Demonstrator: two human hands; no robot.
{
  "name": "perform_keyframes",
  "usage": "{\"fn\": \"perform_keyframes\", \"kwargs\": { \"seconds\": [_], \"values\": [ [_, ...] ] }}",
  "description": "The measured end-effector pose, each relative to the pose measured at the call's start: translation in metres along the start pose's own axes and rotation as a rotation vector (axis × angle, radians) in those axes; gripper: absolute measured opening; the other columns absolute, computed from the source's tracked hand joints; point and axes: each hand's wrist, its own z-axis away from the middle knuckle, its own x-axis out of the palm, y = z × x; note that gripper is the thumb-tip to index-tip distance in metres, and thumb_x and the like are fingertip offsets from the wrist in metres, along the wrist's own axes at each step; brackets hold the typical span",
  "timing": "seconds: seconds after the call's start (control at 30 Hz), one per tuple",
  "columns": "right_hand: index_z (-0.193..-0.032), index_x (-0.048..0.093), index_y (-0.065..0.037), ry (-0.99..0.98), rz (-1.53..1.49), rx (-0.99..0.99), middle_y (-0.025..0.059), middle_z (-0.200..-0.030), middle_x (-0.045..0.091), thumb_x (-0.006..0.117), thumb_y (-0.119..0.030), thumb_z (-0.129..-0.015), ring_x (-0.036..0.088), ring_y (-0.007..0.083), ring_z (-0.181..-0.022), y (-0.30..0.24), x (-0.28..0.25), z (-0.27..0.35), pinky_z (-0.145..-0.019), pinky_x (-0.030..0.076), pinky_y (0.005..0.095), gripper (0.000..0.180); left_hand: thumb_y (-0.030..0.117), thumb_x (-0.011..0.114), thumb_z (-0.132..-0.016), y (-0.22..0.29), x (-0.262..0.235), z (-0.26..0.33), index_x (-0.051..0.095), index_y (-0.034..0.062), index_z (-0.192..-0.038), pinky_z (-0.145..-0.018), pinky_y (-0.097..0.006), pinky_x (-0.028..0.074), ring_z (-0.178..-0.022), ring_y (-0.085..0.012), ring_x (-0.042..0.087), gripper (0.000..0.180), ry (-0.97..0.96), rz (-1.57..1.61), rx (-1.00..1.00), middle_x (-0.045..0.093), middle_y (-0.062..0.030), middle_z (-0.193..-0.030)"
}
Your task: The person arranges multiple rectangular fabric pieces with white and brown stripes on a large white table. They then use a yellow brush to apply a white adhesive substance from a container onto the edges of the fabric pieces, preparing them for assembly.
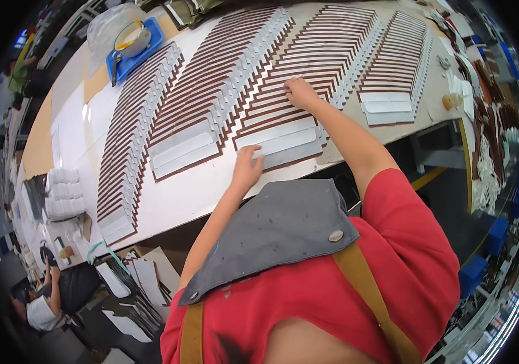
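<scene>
A blue tray [150, 45] is seen at the far left part of the desk [180, 194]; a round metal pan [132, 37] with a yellowish content is carried in it, and a handle is extended from the pan toward the tray's near edge. A clear plastic bag [105, 24] is placed just behind the tray. A small capped bottle [452, 100] is set near the right edge of the desk. Four long rows of flat pieces are laid out across the white desk surface, each piece being overlapped by the next like shingles. Each piece is shown as a white rectangular panel bordered in dark brown, with rounded corners. The third row [314, 67] is the one being worked on. The left hand [247, 167] is laid flat, fingers spread apart, on the nearest piece [284, 142] of that row, close to the desk's near edge; nothing is clasped by it. The right hand [301, 94] is placed further up the same row, its fingers curled together and pressed down on the overlapped pieces; whether an edge is pinched cannot be told. A stack of white bundles [64, 194] is kept at the left end of the desk. A grey bib [278, 227] on tan straps is worn over a red shirt.
</scene>
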Motion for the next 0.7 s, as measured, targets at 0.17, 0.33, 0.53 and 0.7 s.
{"fn": "perform_keyframes", "kwargs": {
  "seconds": [0.17, 0.33, 0.53, 0.7],
  "values": [
    [-0.086, 0.058, -0.007, -0.208, 0.024, -0.135, 0.0101, -0.088, 0.06, 0.057, -0.01, -0.069, 0.054, 0.0276, -0.091, 0.01, -0.004, -0.035, -0.079, 0.043, 0.0384, 0.018, 0.015, 0.056, -0.078, 0.012, 0.053, -0.021, 0.046, 0.002, -0.114, -0.094, -0.04, 0.035, -0.111, -0.0371, 0.043, 0.039, -0.075, 0.089, -0.052, 0.044, -0.0219, -0.121],
    [-0.083, 0.057, -0.006, -0.888, -0.026, -0.394, 0.0116, -0.089, 0.061, 0.055, -0.017, -0.07, 0.057, 0.0249, -0.083, -0.014, -0.033, -0.068, -0.066, 0.047, 0.0377, 0.017, 0.016, 0.057, -0.079, 0.028, 0.075, -0.025, 0.036, 0.0017, -0.125, -0.094, -0.039, 0.035, -0.111, -0.0348, 0.044, 0.052, 0.049, 0.139, -0.339, 0.041, -0.0213, -0.124],
    [-0.125, 0.044, -0.015, -1.494, -0.608, 0.213, 0.0148, -0.121, 0.048, 0.034, -0.045, -0.089, 0.054, 0.0215, -0.096, 0.013, -0.033, -0.073, -0.074, 0.05, 0.0341, 0.047, 0.022, 0.054, -0.083, 0.053, 0.072, -0.047, 0.026, -0.001, -0.132, -0.096, -0.038, 0.033, -0.116, -0.0354, 0.039, 0.06, 0.092, 0.38, -0.502, 0.038, -0.0218, -0.126],
    [-0.119, 0.046, -0.015, -1.554, -0.647, 0.34, 0.0068, -0.109, 0.052, 0.036, -0.042, -0.089, 0.054, 0.014, -0.085, -0.004, -0.037, -0.008, -0.065, 0.051, 0.0313, 0.042, 0.03, 0.05, -0.086, 0.05, 0.095, -0.048, 0.019, -0.0022, -0.133, -0.102, -0.04, 0.023, -0.124, -0.0392, 0.025, 0.065, 0.086, 0.503, -0.637, 0.026, -0.0281, -0.13]
  ]
}}
